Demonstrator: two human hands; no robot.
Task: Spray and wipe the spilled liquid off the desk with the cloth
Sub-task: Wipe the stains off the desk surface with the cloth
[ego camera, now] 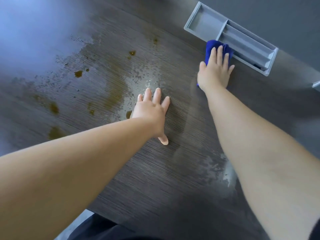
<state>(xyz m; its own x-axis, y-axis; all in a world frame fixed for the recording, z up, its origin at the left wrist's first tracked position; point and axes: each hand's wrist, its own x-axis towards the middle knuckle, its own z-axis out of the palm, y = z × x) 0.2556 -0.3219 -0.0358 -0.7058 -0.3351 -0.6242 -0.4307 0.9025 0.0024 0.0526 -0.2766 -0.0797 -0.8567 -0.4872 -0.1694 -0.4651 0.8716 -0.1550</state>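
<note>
The right hand (pixel 214 70) lies flat, fingers straight and spread, pressing the blue cloth (pixel 212 45) onto the desk (pixel 173 170) right against the near edge of the grey tray (pixel 204 22), probably so the whole palm drives the wipe. The left hand (pixel 152 110), splayed and holding nothing, is planted well out from the tray, apparently bracing the long reach. The spilled liquid (pixel 78 73), brown spots and smears, lies farther from the tray beyond that hand, mostly not yet wiped.

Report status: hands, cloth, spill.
Right hand presses blue cloth flat, beside grey tray. Left hand flat on desk. Brown spill unwiped, left of both hands.
</note>
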